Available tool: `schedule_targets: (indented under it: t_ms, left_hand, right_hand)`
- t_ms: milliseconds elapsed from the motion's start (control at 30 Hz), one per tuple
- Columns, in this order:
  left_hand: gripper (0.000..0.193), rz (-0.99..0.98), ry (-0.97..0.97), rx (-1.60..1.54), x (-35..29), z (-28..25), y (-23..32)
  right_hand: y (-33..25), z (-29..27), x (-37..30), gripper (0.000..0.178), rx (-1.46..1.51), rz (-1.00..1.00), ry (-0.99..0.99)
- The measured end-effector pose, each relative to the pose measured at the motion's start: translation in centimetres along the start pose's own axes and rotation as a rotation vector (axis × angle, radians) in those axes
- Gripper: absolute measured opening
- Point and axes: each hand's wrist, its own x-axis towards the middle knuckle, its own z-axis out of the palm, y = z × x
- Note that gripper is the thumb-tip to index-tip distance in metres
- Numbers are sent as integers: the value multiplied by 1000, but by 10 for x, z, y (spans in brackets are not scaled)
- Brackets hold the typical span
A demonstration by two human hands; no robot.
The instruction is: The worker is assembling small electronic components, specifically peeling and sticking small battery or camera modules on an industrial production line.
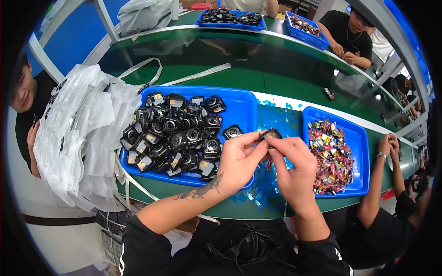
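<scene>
Between my hands, above the table's near edge, is a small black watch case point(270, 134), tilted. My left hand point(240, 159) pinches it from the left with thumb and fingers. My right hand point(294, 168) is closed at its right side, fingertips pressed to it; whether they also pinch some small part is hidden. Left of my hands, a blue tray point(244, 103) holds a heap of similar black watch cases point(177, 133). To the right, a second blue tray point(361, 152) holds many small red, gold and silver parts point(330, 156).
Small blue film scraps point(267, 184) lie on the green table between the trays. White plastic sheets point(78, 133) are stacked at the left, with white straps point(198, 74) behind. Across the conveyor point(285, 73) stand more blue trays point(230, 23). Co-workers sit left, right and opposite.
</scene>
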Motion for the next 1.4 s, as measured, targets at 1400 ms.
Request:
schedule_targets:
  t_ms: [1400]
  left_hand:
    - [37, 126, -225, 99, -2, 4, 5]
  right_hand:
    - [-5, -36, 22, 3, 135, 230, -139]
